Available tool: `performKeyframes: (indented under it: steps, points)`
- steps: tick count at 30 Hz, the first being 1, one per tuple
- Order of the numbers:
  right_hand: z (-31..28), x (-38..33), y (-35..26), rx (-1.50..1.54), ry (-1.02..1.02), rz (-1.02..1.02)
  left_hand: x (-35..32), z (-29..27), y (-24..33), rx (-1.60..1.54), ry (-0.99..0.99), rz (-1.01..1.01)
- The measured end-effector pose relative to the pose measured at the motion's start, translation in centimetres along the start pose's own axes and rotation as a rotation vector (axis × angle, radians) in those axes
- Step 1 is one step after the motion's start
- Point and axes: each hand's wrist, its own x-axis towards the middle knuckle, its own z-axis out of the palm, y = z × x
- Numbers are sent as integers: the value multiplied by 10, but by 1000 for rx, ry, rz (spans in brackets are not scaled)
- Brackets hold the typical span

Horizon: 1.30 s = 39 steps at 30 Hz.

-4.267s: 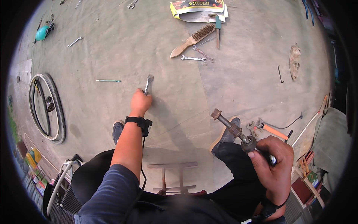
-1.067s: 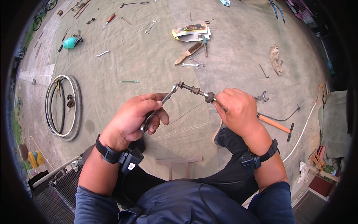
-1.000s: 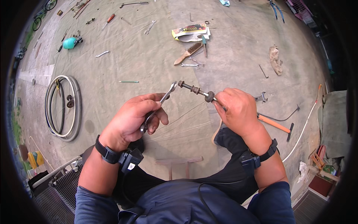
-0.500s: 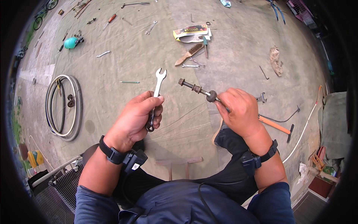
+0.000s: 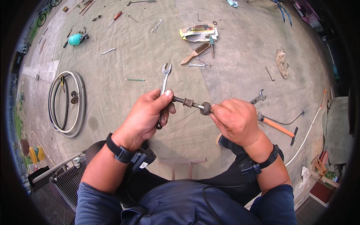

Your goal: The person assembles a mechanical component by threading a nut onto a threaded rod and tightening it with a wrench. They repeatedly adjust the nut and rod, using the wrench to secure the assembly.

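Clasping spanner (image 5: 165,77) & rod (image 5: 197,106) tip in L hand (image 5: 148,112), pinching opp. end w/ R hand (image 5: 238,120), w/ collar (image 5: 188,102) & round nut (image 5: 205,108) still on.

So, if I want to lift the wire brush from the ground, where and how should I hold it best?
Grip the wire brush by its bare wooden handle, probably coming from the near left. The handle points that way, while the bristles face up at the far end, beside the green-handled tool. A silver wrench lies on the handle's right, so the left looks freer.
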Motion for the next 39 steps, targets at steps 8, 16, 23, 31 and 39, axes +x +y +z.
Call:
performKeyframes:
  steps: [8, 16, 23, 31, 39]
  points:
    - [-6, 3, -5, 182, -112, 142, -4, -1, -3, 0, 7, 78]
    - [-9, 6, -3, 423, -115, 249, -8, 0, -3, 4, -36, 195]
    - [-12, 7, -1, 630, -136, 318, -13, 0, 2, 79, -30, 250]
    - [-11, 10, 1, 786, -241, 517, -13, 0, 8, 147, -29, 284]
    - [-7, 11, 9, 851, -264, 705, -10, -9, 8, 129, 40, 310]
